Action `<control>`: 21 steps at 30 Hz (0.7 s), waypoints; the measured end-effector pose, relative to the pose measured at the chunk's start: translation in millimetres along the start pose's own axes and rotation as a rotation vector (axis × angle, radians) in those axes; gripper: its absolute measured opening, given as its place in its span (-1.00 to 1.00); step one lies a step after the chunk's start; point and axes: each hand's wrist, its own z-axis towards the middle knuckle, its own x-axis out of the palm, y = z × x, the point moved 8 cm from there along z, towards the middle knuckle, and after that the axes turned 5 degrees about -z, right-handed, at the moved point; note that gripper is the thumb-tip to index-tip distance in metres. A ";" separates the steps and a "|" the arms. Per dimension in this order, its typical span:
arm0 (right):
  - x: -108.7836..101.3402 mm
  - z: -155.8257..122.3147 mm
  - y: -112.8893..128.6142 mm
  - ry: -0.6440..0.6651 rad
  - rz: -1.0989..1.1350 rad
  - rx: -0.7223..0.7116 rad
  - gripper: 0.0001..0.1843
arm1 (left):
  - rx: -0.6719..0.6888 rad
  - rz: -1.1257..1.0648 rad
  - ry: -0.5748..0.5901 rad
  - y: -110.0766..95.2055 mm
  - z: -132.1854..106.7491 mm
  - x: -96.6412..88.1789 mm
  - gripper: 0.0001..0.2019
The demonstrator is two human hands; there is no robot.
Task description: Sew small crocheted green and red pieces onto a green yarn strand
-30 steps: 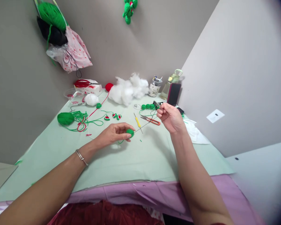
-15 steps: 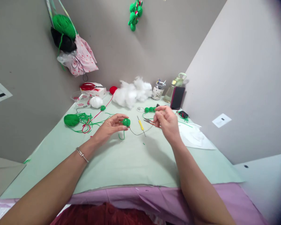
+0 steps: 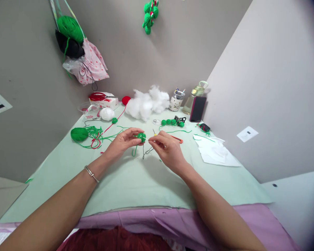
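My left hand (image 3: pixel 126 140) holds a small green crocheted ball (image 3: pixel 141 136) between fingertips and thumb. Close on its right, my right hand (image 3: pixel 167 148) pinches a thin pale needle (image 3: pixel 147 139) whose far end meets the ball; whether it has entered the stitches I cannot tell. A dark grey thread (image 3: pixel 143 153) loops down below the ball toward my right hand. From the ball's left side hangs a green yarn tail (image 3: pixel 134 151). Behind my right hand, a yellow-handled crochet hook (image 3: pixel 155 134) and orange-handled thread snips (image 3: pixel 181 141) lie mostly hidden.
White stuffing (image 3: pixel 148 104) is heaped at the back. Green yarn (image 3: pixel 79 134) lies in a tangle at left. A row of green balls (image 3: pixel 168 122) sits behind my right hand. White sheets (image 3: pixel 216 151), a phone (image 3: pixel 198 109) and a bottle (image 3: pixel 189 104) are at right.
My right hand has moved left and down, from over the snips to beside the ball. The dark thread, stretched out rightward before, now hangs in loops. My left hand stays put.
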 end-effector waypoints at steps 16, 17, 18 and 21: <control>6.4 -0.5 2.0 0.085 -0.016 0.035 -0.83 | 0.072 0.196 -0.070 -7.2 -0.6 -5.2 -0.69; 7.3 -0.5 1.5 0.085 -0.013 0.044 -0.83 | 0.075 0.207 -0.079 -7.6 -0.7 -5.5 -0.69; 8.3 -0.5 0.7 0.084 -0.005 0.054 -0.83 | 0.074 0.207 -0.085 -7.4 -0.6 -5.7 -0.69; 11.8 -1.1 -4.6 0.073 0.072 0.108 -0.85 | 0.056 0.135 -0.086 -4.0 0.1 -5.7 -0.68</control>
